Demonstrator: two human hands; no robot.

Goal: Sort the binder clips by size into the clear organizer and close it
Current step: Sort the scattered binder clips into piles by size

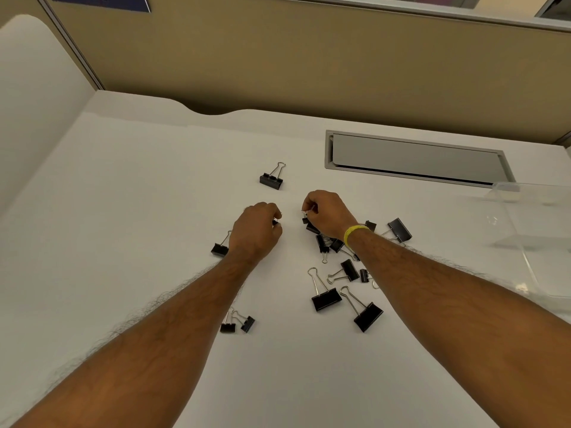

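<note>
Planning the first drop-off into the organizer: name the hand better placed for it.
Right. The right hand pinches a small clip and the clear organizer lies on its side of the table. The left hand, also on a clip, would have to cross the clip pile.

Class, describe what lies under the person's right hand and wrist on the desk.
A heap of black binder clips pokes out beneath the right hand, which pinches one clip's wire handles. The hand and wrist cover the heap's middle, so its count is unknown.
</note>
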